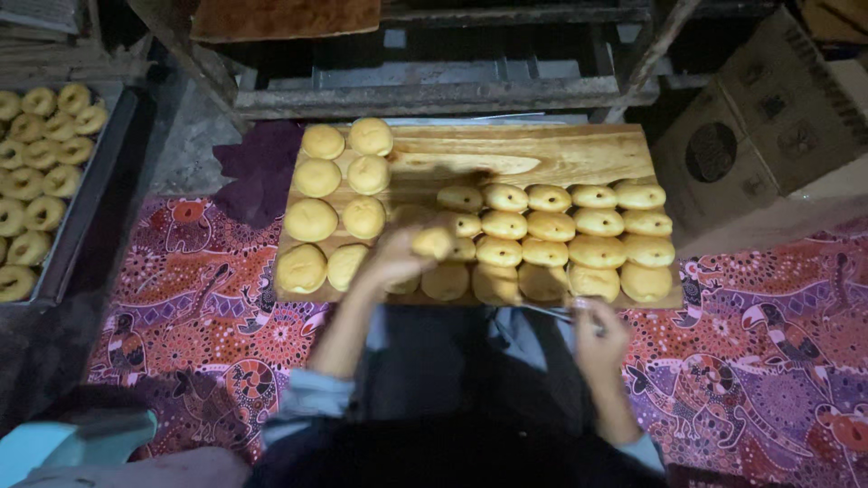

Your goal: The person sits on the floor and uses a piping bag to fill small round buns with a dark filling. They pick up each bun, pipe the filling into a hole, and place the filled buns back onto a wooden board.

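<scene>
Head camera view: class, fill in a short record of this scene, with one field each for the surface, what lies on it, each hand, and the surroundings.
Surface: wooden board on a patterned red and purple cloth
On it: round buns in rows at right, smoother dough rounds in two columns at left
Left hand: holds a bun over the board
Right hand: at the board's near edge, gripping a thin metal tool, kind unclear
Surroundings: tray of ring-shaped pieces far left, cardboard box at right

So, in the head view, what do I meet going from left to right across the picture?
Tray of ring-shaped dough → plain round buns → left hand holding a bun → rows of dimpled buns → cardboard box.
</scene>
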